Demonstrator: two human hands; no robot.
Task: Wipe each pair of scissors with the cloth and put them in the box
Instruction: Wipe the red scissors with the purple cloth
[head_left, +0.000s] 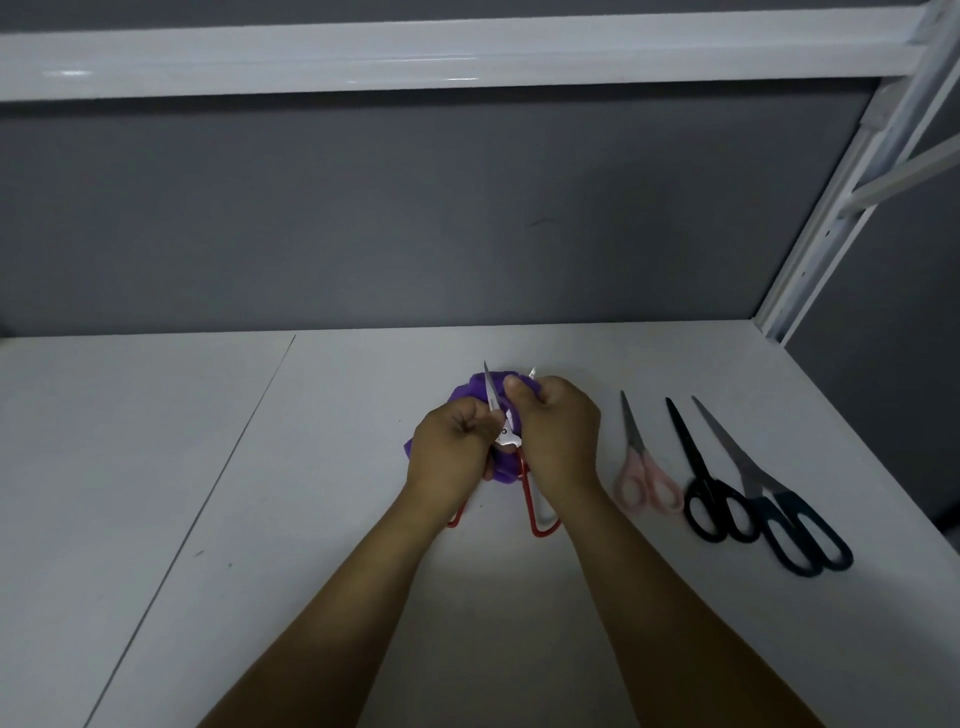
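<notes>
We see a white counter that fills the lower half of the view. A thin dark seam runs slantwise across its left part, from the back edge toward the near left corner. Just right of that seam lie a few small dark specks. Behind the counter stands a plain grey wall, with a faint dark scuff right of its middle. Above, a glossy white shelf spans the top. At the right, a white slotted metal post rises from the counter's back corner, and a white brace slants off it.
</notes>
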